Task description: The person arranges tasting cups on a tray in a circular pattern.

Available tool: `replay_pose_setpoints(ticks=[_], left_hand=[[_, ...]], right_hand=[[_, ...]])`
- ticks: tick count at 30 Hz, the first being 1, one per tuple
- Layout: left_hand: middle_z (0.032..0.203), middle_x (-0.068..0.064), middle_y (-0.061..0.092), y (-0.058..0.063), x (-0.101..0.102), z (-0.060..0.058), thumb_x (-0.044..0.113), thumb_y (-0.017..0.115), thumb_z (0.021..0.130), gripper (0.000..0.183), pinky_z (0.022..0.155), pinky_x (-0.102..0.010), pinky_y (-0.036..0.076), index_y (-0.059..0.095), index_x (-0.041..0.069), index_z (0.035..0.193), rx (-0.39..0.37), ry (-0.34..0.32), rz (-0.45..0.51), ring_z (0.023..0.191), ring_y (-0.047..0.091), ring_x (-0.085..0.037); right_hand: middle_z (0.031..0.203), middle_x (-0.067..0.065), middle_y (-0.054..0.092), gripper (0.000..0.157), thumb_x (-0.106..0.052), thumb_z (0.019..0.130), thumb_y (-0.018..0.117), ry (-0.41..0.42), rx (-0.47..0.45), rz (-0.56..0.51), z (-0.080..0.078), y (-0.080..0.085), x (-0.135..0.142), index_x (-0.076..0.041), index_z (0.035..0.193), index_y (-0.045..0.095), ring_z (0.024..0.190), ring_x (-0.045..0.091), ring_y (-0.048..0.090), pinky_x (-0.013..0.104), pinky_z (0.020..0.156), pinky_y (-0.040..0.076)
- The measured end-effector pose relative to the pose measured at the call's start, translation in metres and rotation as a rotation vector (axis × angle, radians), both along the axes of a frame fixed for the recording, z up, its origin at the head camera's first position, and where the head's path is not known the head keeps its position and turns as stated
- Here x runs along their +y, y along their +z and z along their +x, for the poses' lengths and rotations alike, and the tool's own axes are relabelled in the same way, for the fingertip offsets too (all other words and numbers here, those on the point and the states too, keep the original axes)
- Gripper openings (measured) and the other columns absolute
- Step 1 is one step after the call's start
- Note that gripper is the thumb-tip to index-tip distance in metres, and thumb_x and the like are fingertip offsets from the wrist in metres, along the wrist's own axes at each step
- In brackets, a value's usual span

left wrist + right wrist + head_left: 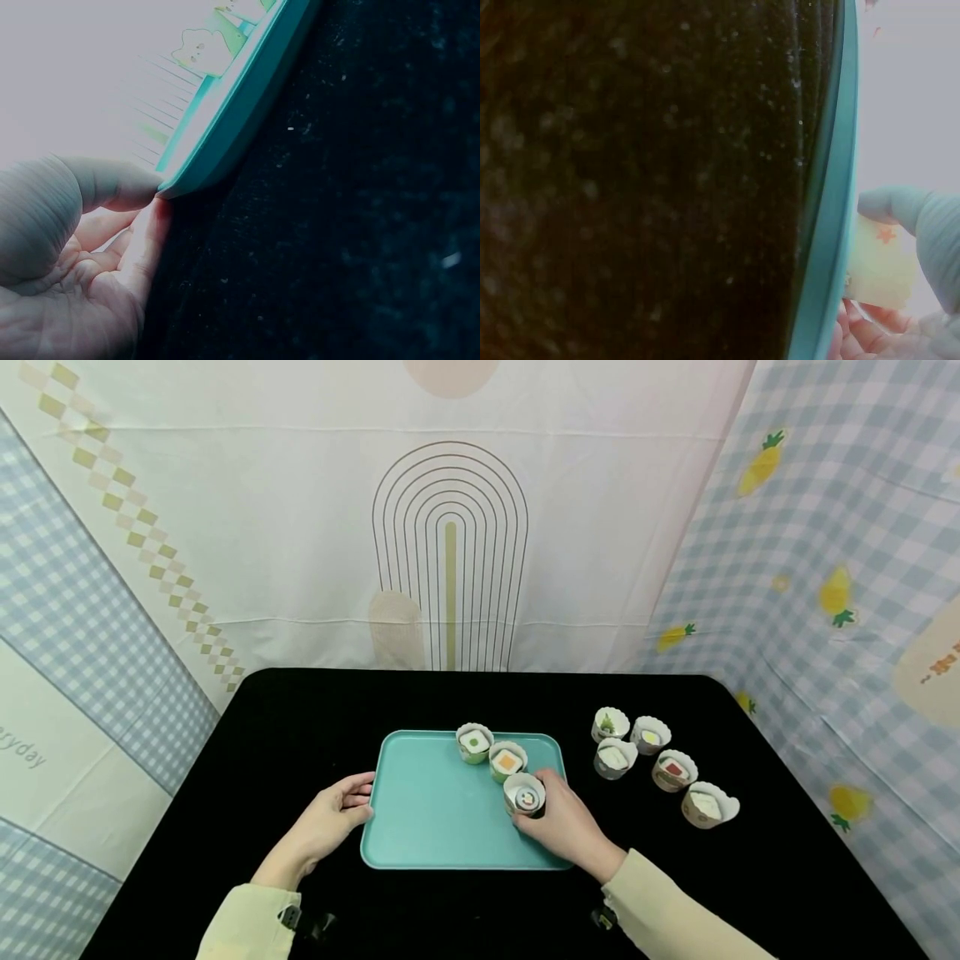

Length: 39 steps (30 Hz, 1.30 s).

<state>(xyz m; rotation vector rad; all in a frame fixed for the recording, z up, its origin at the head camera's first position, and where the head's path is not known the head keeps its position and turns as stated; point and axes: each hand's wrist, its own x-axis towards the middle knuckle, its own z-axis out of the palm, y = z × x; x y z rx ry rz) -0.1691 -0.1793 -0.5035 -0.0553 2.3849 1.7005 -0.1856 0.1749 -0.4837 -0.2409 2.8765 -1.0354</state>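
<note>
A turquoise tray (427, 814) lies on the black table. My left hand (330, 818) pinches its left edge; in the left wrist view the thumb (124, 186) meets the tray rim (214, 139) with the fingers against it from below. My right hand (562, 818) grips a paper cupcake cup (522, 806) at the tray's right side, thumb and fingers around its wall. That cup holds a round bluish piece. In the right wrist view the cup (881, 262) shows a red star. Behind it on the tray stand a cup with an orange square (507, 762) and a cup with a green dot (474, 743).
Several more paper cups stand on the table right of the tray, among them one with a green piece (609, 724), one with a red piece (674, 771) and one with a white piece (707, 807). A patterned cloth (577, 527) hangs behind the table.
</note>
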Motion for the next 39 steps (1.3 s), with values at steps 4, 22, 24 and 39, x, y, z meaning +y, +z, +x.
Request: replay_pose_setpoints(ticks=[4,22,24,39], left_hand=[[0.124,-0.009,0.054,0.000,0.000,0.000,0.003,0.060,0.093,0.053,0.090,-0.039,0.049,0.045,0.012,0.143,0.001,0.001,-0.003,0.107,0.056,-0.022],[0.123,-0.009,0.055,-0.002,0.001,0.001,0.003,0.059,0.094,0.052,0.090,-0.039,0.049,0.045,0.013,0.143,0.012,0.006,-0.004,0.107,0.055,-0.022],[0.123,-0.009,0.055,-0.002,0.001,0.001,0.003,0.059,0.094,0.052,0.090,-0.039,0.049,0.045,0.013,0.143,0.010,0.005,-0.005,0.107,0.055,-0.022],[0.124,-0.009,0.054,-0.002,0.000,0.001,0.003,0.060,0.094,0.052,0.090,-0.039,0.049,0.045,0.013,0.143,0.008,-0.001,0.005,0.107,0.055,-0.022]], right_hand=[[0.106,0.002,0.057,0.050,-0.024,0.076,0.082,-0.002,-0.003,-0.003,0.000,0.000,0.001,-0.009,0.116,0.054,0.098,0.018,0.059,0.042,0.082,0.052],[0.111,0.005,0.057,0.055,-0.022,0.078,0.079,-0.002,0.005,0.004,0.001,0.002,0.002,-0.006,0.123,0.052,0.101,0.020,0.058,0.042,0.083,0.051],[0.112,0.006,0.056,0.057,-0.022,0.078,0.080,-0.001,0.001,0.005,0.001,0.002,0.003,-0.006,0.124,0.052,0.102,0.020,0.058,0.043,0.083,0.051],[0.119,0.011,0.051,0.091,-0.049,0.073,0.082,-0.039,-0.027,-0.032,0.001,0.028,0.031,-0.006,0.142,0.040,0.085,0.021,0.051,0.034,0.067,0.046]])
